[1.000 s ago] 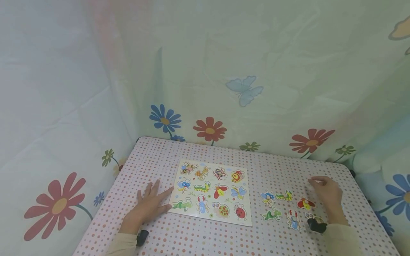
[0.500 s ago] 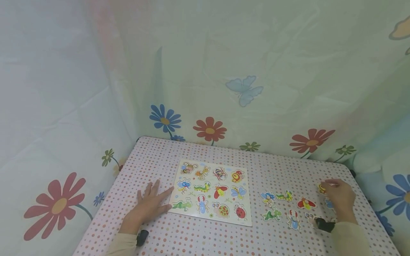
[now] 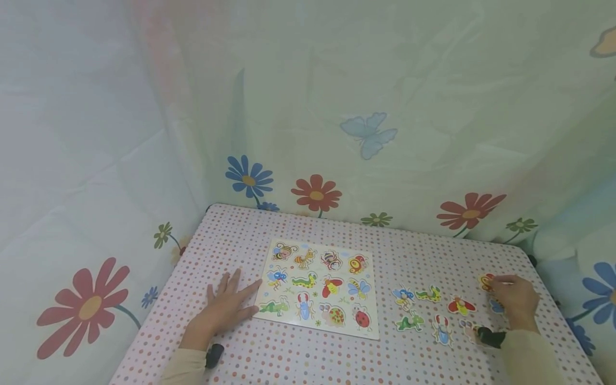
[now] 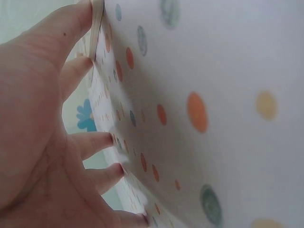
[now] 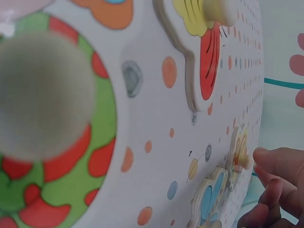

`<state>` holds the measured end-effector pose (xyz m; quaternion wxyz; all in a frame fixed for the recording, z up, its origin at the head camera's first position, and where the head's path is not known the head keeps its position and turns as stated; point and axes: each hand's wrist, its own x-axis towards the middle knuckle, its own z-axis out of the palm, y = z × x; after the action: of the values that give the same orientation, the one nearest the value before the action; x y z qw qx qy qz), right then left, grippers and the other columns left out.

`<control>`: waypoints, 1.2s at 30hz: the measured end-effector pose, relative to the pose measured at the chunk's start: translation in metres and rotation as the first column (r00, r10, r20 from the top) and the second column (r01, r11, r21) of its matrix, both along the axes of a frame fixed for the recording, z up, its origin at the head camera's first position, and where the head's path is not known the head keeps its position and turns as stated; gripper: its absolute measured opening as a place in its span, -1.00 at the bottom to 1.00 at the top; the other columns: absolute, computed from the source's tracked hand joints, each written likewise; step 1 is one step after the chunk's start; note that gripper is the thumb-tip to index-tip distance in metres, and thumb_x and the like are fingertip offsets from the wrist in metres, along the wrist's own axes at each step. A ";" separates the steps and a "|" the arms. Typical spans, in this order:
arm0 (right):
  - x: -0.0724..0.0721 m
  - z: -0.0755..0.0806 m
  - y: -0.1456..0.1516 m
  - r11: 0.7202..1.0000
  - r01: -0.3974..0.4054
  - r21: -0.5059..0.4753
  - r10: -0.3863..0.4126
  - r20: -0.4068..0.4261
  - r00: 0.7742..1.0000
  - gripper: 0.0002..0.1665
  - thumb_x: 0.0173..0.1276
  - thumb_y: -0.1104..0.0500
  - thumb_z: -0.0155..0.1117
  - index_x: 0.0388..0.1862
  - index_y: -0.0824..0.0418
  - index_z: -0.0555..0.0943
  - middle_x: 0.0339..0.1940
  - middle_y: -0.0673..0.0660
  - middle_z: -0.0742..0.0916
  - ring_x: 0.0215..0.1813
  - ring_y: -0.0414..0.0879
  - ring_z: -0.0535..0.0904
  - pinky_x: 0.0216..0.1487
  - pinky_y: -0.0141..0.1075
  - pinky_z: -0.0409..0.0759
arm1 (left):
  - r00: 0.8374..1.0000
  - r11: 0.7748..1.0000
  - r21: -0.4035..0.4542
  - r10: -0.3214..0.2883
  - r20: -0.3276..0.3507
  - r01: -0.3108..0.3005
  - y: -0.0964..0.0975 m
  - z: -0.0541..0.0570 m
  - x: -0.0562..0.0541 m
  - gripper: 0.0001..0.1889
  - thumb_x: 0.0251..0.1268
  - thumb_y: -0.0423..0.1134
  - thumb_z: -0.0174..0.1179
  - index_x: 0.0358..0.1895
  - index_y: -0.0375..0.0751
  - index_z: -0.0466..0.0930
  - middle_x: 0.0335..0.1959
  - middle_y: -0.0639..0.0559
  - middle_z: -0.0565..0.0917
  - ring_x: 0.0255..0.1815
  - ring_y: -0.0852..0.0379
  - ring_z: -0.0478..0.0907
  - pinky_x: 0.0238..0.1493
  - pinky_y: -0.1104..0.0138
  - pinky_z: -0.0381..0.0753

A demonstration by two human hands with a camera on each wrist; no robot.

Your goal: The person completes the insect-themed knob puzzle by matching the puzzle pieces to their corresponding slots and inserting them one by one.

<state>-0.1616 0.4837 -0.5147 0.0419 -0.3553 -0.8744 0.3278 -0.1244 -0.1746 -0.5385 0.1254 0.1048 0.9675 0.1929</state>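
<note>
My left hand [image 3: 221, 310] lies spread on the dotted table, its thumb and index fingertips right at the left edge of the puzzle board [image 3: 263, 315]. In the left wrist view, that hand [image 4: 52, 128] has straight fingers, the thumb at the board's edge. At the far right, my right hand [image 3: 517, 299] hovers by a yellow-and-red winged insect piece [image 3: 486, 282]. The right wrist view has the curled fingers of that hand [image 5: 280, 185] just short of the piece's knob [image 5: 243, 162]. A blue-winged piece [image 3: 496, 306] sits partly under the hand.
Several knobbed insect pieces lie right of the board: a blue fly [image 3: 403, 298], caterpillar [image 3: 428, 294], green grasshopper [image 3: 409, 322], red-winged insect [image 3: 461, 306], blue stag beetle [image 3: 442, 330] and a snail [image 3: 468, 327] partly behind the black wrist camera [image 3: 491, 337]. A flowered curtain [image 3: 409, 160] stands behind.
My right hand has moved to the right, uncovering the yellow-and-red piece and part of the blue-winged one. The left hand stays at the board's edge.
</note>
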 end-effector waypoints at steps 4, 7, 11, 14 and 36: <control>-0.001 -0.002 0.002 1.000 0.001 -0.010 -0.001 0.019 1.000 -0.51 0.47 0.17 0.09 0.15 0.57 0.44 0.20 0.58 0.41 0.17 0.46 0.24 0.02 0.27 0.33 | 1.000 1.000 -0.001 -0.005 -0.004 0.004 0.000 -0.001 -0.001 -0.34 0.40 0.16 0.16 0.54 0.32 0.23 0.62 -0.28 -0.18 0.57 -0.40 -0.33 0.32 -0.48 -0.39; -0.001 -0.004 0.003 1.000 0.001 0.005 -0.001 0.026 1.000 -0.52 0.47 0.18 0.09 0.15 0.58 0.43 0.18 0.59 0.43 0.17 0.46 0.29 0.01 0.26 0.37 | 1.000 1.000 -0.005 -0.008 -0.007 0.008 -0.001 -0.002 -0.001 -0.34 0.40 0.16 0.16 0.54 0.31 0.23 0.62 -0.27 -0.18 0.57 -0.40 -0.33 0.32 -0.48 -0.38; -0.002 -0.006 0.004 1.000 0.005 0.016 -0.005 0.035 0.999 -0.52 0.47 0.18 0.10 0.14 0.58 0.43 0.17 0.60 0.43 0.17 0.46 0.29 0.06 0.29 0.36 | 1.000 1.000 -0.009 -0.005 -0.007 0.005 -0.001 -0.003 -0.002 -0.33 0.40 0.17 0.16 0.54 0.31 0.24 0.62 -0.27 -0.17 0.57 -0.40 -0.32 0.32 -0.48 -0.38; -0.003 -0.007 0.004 1.000 0.009 0.014 -0.009 0.034 0.999 -0.52 0.47 0.17 0.11 0.14 0.58 0.44 0.16 0.59 0.45 0.13 0.44 0.31 -0.06 0.22 0.41 | 1.000 1.000 -0.012 -0.002 -0.005 0.001 -0.001 -0.004 -0.002 -0.33 0.39 0.17 0.17 0.54 0.32 0.24 0.62 -0.26 -0.18 0.57 -0.40 -0.33 0.32 -0.48 -0.38; -0.004 0.002 -0.007 0.999 -0.037 0.005 0.037 -0.003 0.999 -0.54 0.46 0.18 0.15 0.04 0.63 0.48 -0.07 0.59 0.58 -0.13 0.31 0.46 -0.36 -0.09 0.41 | 1.000 1.000 -0.006 0.007 -0.007 -0.007 0.001 0.000 0.001 -0.33 0.38 0.14 0.20 0.53 0.31 0.26 0.62 -0.27 -0.15 0.57 -0.41 -0.31 0.33 -0.48 -0.36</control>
<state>-0.1653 0.4763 -0.5132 0.0383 -0.3385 -0.8816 0.3267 -0.1238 -0.1740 -0.5382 0.1217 0.1018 0.9689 0.1900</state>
